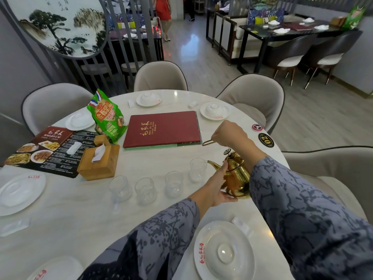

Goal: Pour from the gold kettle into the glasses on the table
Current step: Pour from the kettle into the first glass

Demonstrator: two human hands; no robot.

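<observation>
The gold kettle (237, 174) hangs just above the white round table (84, 215), tilted left, its spout tip at the rim of the rightmost glass (197, 170). My right hand (228, 134) is closed on the kettle's raised wire handle. My left hand (216, 188) cups the kettle's underside and left flank, one finger up against the lid. Three more clear glasses stand in a row to the left: one (174, 183), another (145, 190), and the leftmost (120, 187). All look empty; no stream is visible.
A red menu folder (162, 129) lies behind the glasses. A wooden tissue box (99, 160), a green snack bag (108, 117) and a dark picture menu (46, 150) sit at the left. White plates with upturned bowls (224, 253) ring the table; chairs surround it.
</observation>
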